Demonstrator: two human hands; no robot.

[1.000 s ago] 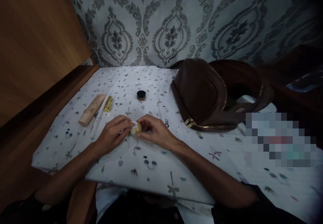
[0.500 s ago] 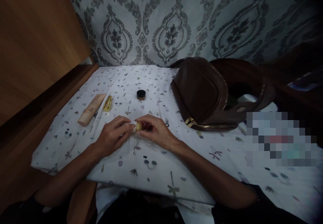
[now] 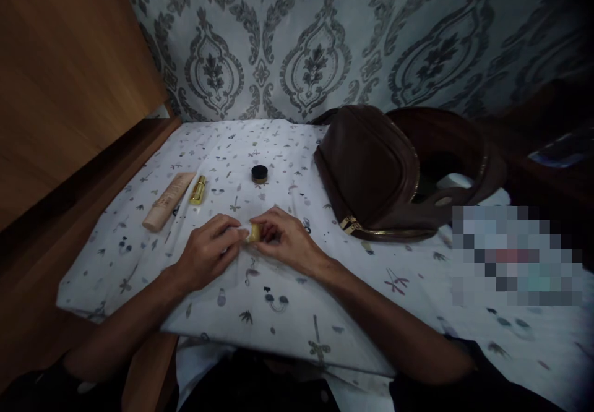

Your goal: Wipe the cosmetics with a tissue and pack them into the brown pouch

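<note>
Between my hands is a small container with a gold cap and a pale, whitish end. My right hand pinches the gold cap between thumb and fingers. My left hand is closed around the pale end, which its fingers mostly hide. Beyond my left hand a beige squeeze tube lies on its side, with a small gold bottle beside it. A small round pot with a black lid stands farther back, beyond the container.
A brown leather bag with gold zips lies open at the right. A pixelated patch covers something in front of it. White patterned cloth covers the surface. A wooden cabinet borders the left; a patterned wall stands behind.
My right hand has shifted very slightly, and a little more of the gold cap shows between my hands. The tube, gold bottle, black-lidded pot and bag stay where they were.
</note>
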